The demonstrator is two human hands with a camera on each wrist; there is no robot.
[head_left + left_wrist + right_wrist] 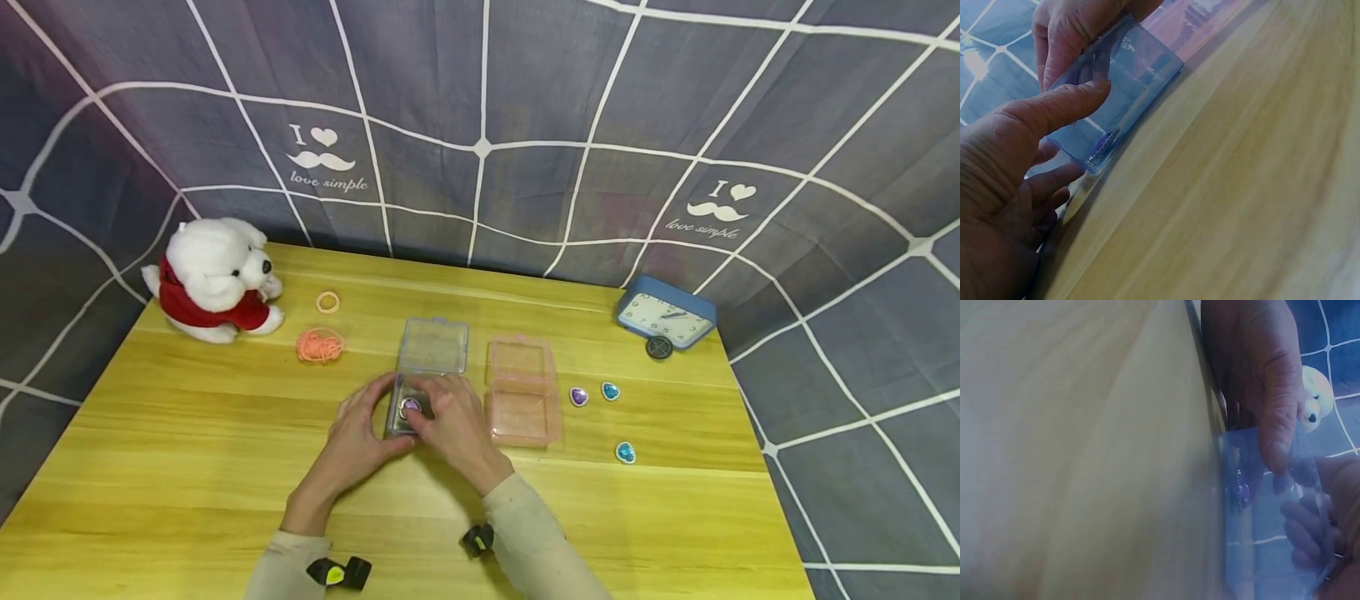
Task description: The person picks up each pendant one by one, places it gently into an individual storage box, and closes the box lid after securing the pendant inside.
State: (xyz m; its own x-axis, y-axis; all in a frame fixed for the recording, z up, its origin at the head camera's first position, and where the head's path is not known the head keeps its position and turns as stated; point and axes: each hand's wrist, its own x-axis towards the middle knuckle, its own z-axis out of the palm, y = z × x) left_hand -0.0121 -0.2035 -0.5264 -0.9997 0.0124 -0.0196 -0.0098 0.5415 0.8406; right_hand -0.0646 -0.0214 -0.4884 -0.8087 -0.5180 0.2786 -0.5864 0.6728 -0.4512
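L hand grips the clear box, thumb on its near wall, fingers round the L side; R hand is over the box from the R, fingers bent, thumb down by the purple gem; from here I can't tell if the R fingertips pinch anything, as the knuckles hide them; the gem is inside the box, low on its floor toward the L end, lying approx. flat per both wrist views, w/ no finger visibly round it; the relation that counts, IMO, is R thumb to gem: gem sits just beyond the thumb tip and below the bent fingers, so R hand has the direct way in from the top, while L hand, tho' v. near, has the box wall betw. it and the gem; gem's long axis I can't make out; box's own length is part hidden, but its lid lies back on the far side, longer L to R; on the counter, just R of R hand, is a pink box; farther R, a loose purple gem, a far blue gem & a near blue gem.
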